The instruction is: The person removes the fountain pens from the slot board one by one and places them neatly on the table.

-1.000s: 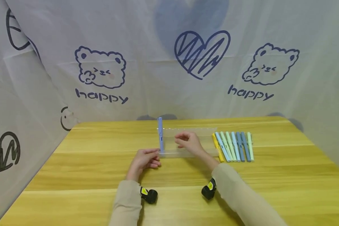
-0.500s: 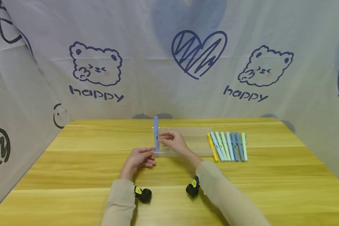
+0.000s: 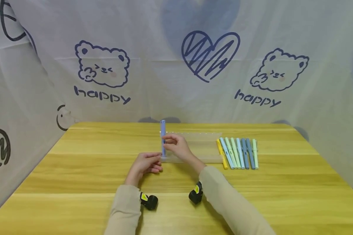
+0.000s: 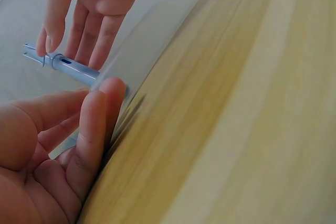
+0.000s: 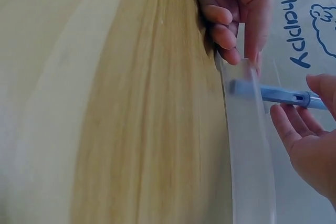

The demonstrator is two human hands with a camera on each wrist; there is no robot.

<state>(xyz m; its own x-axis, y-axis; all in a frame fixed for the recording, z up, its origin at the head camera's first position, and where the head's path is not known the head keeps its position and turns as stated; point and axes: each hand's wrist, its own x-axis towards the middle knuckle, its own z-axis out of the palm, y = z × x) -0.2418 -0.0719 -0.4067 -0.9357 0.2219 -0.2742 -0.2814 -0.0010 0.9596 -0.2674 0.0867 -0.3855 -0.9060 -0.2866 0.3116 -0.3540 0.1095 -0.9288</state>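
Note:
A periwinkle-blue pen (image 3: 163, 125) stands upright at the left end of a clear plastic pen stand (image 3: 203, 159), its lower end behind the stand's front lip. My right hand (image 3: 177, 146) has its thumb and fingers around the pen's middle, near the clip; the right wrist view shows the thumb on one side of the pen (image 5: 283, 95) and fingers on the other. My left hand (image 3: 145, 164) holds the front left corner of the stand between thumb and fingers. In the left wrist view, part of the pen (image 4: 76, 70) is hidden behind the stand's lip.
Right of the stand, a row of capped pens lies side by side on the wooden table (image 3: 85, 169): a yellow pen (image 3: 222, 154), then several light blue, pale green and grey-blue pens (image 3: 244, 153). Behind the table hangs a printed white cloth (image 3: 156, 78).
My right hand has moved left along the stand, from its middle to the upright pen, where the fingers now close around it. My left hand stays at the stand's corner.

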